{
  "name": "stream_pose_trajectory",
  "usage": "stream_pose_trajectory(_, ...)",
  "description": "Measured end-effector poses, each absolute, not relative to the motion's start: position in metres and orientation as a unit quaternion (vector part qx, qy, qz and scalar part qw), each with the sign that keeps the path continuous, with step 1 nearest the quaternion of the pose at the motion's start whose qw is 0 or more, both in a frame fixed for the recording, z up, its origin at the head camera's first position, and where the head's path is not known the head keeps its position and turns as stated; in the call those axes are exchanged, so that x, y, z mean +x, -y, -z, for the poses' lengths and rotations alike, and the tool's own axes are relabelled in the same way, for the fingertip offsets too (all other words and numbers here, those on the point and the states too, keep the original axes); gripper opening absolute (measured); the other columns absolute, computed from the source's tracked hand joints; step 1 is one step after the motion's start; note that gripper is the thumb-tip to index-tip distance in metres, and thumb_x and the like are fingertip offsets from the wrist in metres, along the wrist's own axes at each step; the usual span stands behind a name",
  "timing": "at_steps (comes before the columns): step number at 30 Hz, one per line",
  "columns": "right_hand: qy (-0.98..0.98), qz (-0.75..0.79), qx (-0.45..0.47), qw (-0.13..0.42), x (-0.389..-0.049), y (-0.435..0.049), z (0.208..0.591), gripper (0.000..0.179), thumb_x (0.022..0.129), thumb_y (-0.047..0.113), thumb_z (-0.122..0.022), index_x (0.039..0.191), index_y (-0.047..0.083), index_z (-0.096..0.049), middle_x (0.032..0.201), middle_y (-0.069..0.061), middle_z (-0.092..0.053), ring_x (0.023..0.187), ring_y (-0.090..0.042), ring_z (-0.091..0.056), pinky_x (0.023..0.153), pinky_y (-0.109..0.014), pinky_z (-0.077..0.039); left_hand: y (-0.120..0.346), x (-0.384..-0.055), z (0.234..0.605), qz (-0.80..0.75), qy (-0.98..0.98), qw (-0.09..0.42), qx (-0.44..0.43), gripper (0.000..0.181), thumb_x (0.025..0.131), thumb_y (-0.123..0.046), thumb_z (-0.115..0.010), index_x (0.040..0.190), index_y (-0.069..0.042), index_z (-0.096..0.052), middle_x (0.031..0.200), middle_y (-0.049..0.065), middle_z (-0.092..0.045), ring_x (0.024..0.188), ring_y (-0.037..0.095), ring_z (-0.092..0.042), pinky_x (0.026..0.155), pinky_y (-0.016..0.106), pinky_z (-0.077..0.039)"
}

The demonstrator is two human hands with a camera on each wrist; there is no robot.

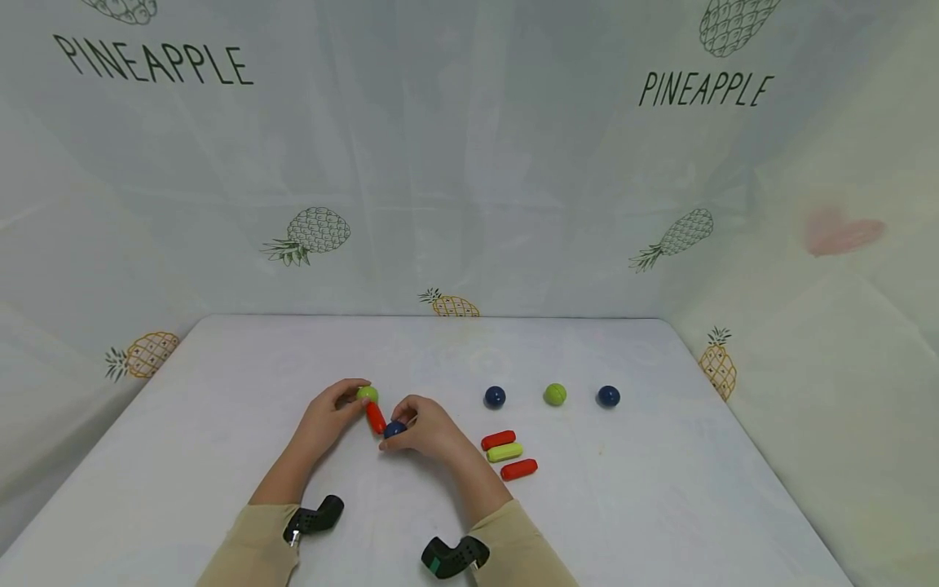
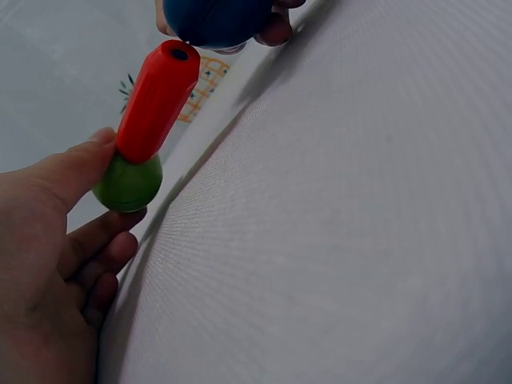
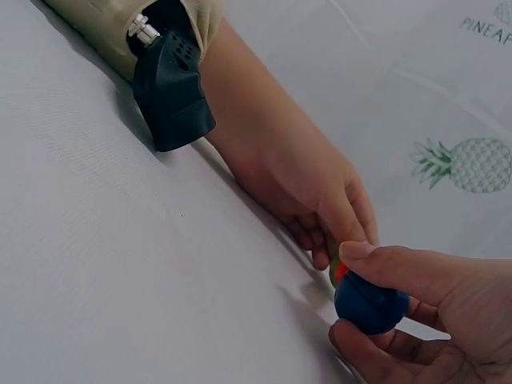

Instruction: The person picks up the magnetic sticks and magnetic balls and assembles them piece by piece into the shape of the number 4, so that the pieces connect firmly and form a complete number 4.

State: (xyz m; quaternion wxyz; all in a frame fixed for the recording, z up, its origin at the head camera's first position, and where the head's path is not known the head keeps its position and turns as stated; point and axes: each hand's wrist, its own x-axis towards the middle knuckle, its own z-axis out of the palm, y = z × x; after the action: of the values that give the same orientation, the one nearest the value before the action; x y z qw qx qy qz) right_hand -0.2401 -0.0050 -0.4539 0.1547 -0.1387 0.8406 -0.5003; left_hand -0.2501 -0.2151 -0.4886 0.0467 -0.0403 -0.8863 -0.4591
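Observation:
My left hand [image 1: 330, 416] pinches a green ball [image 2: 128, 186] between thumb and fingers. A red rod [image 2: 158, 100] with a dark hole in its end extends from that ball. Between the thumb and fingers of my right hand [image 1: 429, 428] is a dark blue ball [image 3: 370, 304]. In the head view the blue ball sits right at the free end of the red rod, in line with it. The left wrist view shows the rod's holed end just below the blue ball.
To the right on the white table [image 1: 660, 489] stand a blue ball [image 1: 495, 397], a green ball [image 1: 555, 395] and another blue ball [image 1: 608, 396]. Nearer lie a red rod [image 1: 499, 440], a yellow-green rod [image 1: 504, 452] and a second red rod [image 1: 519, 470]. A pineapple-print cloth [image 1: 469, 163] hangs behind.

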Motion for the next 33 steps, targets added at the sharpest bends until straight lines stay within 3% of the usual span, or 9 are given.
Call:
stream_pose_trajectory(15,-0.834,0.501,-0.157,0.169,-0.2397,0.0071,0.4562,0.036,0.072,0.013,-0.087,0.094,0.012,-0.059,0.086,0.001,-0.057,0.077,-0.013,-0.053,0.066,-0.024,-0.048,0.2157,-0.2499,0.4889,0.463,0.884,0.047,-0.036,0.04,0.095,-0.031,-0.065,0.128,-0.01,-0.06,0.116,0.011,-0.062,0.105,0.027,-0.056,0.092,0.048,-0.042)
stream_pose_trajectory(26,-0.822,0.509,-0.187,0.174,-0.2399,0.0051,0.4529,0.03,0.075,0.005,-0.082,0.096,0.01,-0.061,0.087,0.002,-0.057,0.078,-0.013,-0.053,0.068,-0.024,-0.048,0.2151,-0.2504,0.4865,0.461,0.885,0.048,-0.044,0.039,0.095,-0.021,-0.065,0.132,-0.01,-0.059,0.12,0.013,-0.06,0.108,0.029,-0.054,0.094,0.05,-0.041)
stream_pose_trajectory(33,-0.824,0.499,-0.205,0.172,-0.2405,0.0067,0.4564,0.029,0.075,0.008,-0.085,0.092,0.012,-0.062,0.082,0.003,-0.058,0.074,-0.011,-0.053,0.067,-0.022,-0.047,0.2156,-0.2489,0.4867,0.448,0.892,0.038,-0.057,0.041,0.096,-0.027,-0.063,0.133,-0.009,-0.059,0.129,0.015,-0.058,0.114,0.033,-0.053,0.097,0.055,-0.039)
